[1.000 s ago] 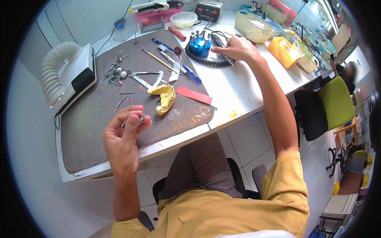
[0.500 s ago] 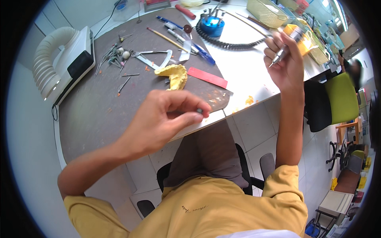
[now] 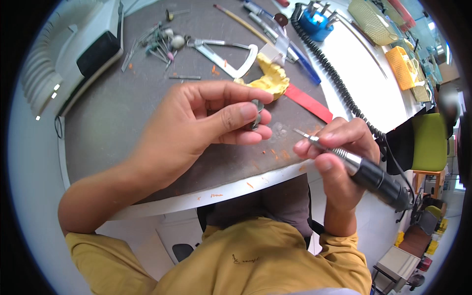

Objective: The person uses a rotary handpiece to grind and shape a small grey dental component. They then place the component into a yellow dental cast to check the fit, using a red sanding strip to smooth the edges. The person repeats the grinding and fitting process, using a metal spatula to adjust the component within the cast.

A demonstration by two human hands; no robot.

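My left hand (image 3: 211, 115) pinches a small dark grey-green piece with rounded, shiny lobes (image 3: 255, 114) between thumb and fingers; the fingers hide part of it. To its right, my right hand (image 3: 341, 152) grips a black and silver rotary handpiece (image 3: 371, 179). A thin bur (image 3: 301, 132) at its tip points toward the piece, with a gap between them. Just beyond my left fingers lies a yellow plaster dental model (image 3: 272, 78), partly covered by that hand. A red strip (image 3: 309, 103) rests beside the model.
Several burs and polishing points (image 3: 160, 44) lie at the back left, near a metal caliper (image 3: 223, 51). A white unit with a ribbed hose (image 3: 44, 73) stands at left. A black coiled cord (image 3: 334, 73) runs from a blue bur stand (image 3: 316, 23). Orange shavings (image 3: 280, 156) dot the bench's front.
My right hand has come down and inward with the handpiece, its tip now facing the left hand. My left hand has turned, showing more of the small piece. The view has shifted.
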